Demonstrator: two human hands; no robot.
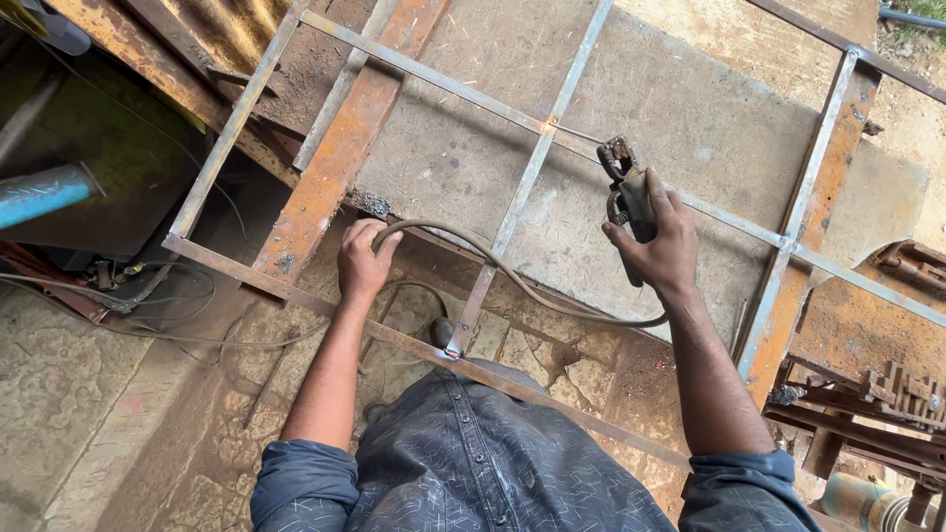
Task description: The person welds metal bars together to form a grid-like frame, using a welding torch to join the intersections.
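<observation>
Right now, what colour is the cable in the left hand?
Dull grey-beige cable, gripped by the left hand; head view.

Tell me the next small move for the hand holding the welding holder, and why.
Probably lower the right hand so the electrode holder comes down toward the crossing of the thin bars in the metal frame. The holder is raised above the frame, its rod tip near that joint, while the left hand gathers the cable clear.

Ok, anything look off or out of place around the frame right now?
One thing: the grey cable from the electrode holder in the right hand loops loosely across the metal frame, with the left hand gripping it. The orange beams under the frame are heavily rusted. Nothing looks spilled.
</observation>
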